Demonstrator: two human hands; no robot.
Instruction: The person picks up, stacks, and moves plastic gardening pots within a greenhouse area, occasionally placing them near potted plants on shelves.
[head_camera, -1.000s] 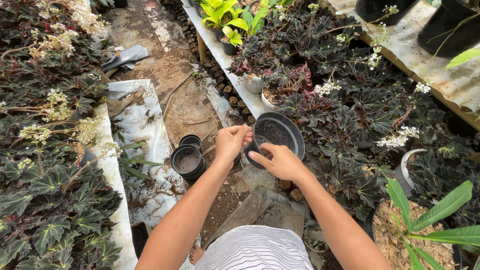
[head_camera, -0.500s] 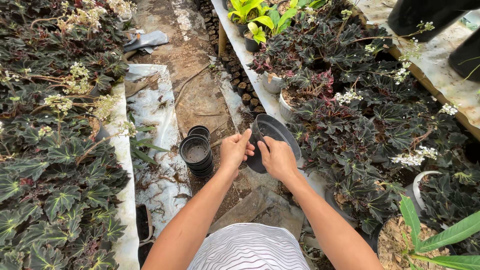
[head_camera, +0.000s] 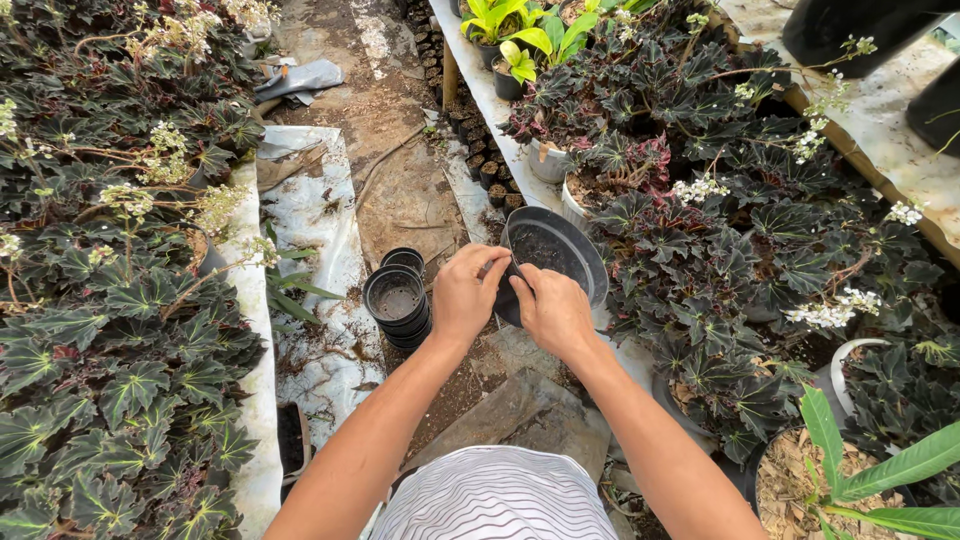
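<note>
The person is holding a large black plastic pot (head_camera: 553, 260) with both hands above a dirt path that is running between two beds of dark-leaved plants. The left hand (head_camera: 466, 296) is gripping the pot's near rim on its left side, fingers curled over the edge and closed on it, while the right hand (head_camera: 555, 312) is clasping the rim just beside it, its thumb lying along the lip and its fingers wrapping underneath, out of sight. The two hands are sitting close together, almost touching, at the part of the rim nearest the person, so the bulk of the pot is reaching away from the grip, up and to the right. The pot is tilting with its mouth toward the camera, showing a dusty inside with traces of soil. Just left of the left hand, a stack of smaller black pots (head_camera: 397, 305) is standing on the ground, apart from the held pot, partly on a sheet of whitish plastic (head_camera: 320, 220) that is lying along the path. To the right of the held pot, begonia-like plants (head_camera: 720, 240) with small white flowers are crowding the bed, and similar foliage (head_camera: 110, 330) is filling the left side.
</note>
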